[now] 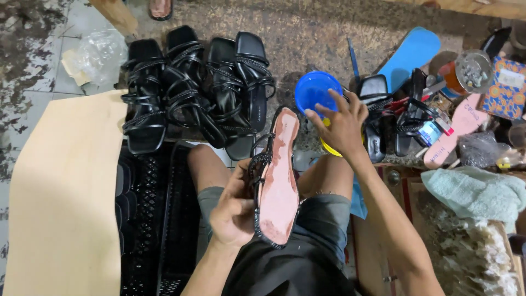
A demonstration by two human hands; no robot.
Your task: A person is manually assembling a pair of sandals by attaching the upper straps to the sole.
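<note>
**Pink sole up, right hand out at the blue bowl**

Pinkish, glue-smeared sole faces the camera on the black strappy sandal, which lies over the person's lap with its long axis running from the knees toward the floor ahead, toe end farthest away. The left hand is closed around the sandal's left edge and straps, fingers curled tight, steadying it. The right hand is the farther one, stretched forward past the sandal's toe; its fingers are partly spread and bent down over the rim of a yellow container, touching or just above it, and whether it has hold of anything I cannot tell. Just beyond its fingertips sits a blue plastic bowl. So the sandal lies behind and left of the right hand, close to its wrist. Farther out on the floor, a row of finished black sandals stands left of the bowl, and a blue insole lies toward the far right.
</note>
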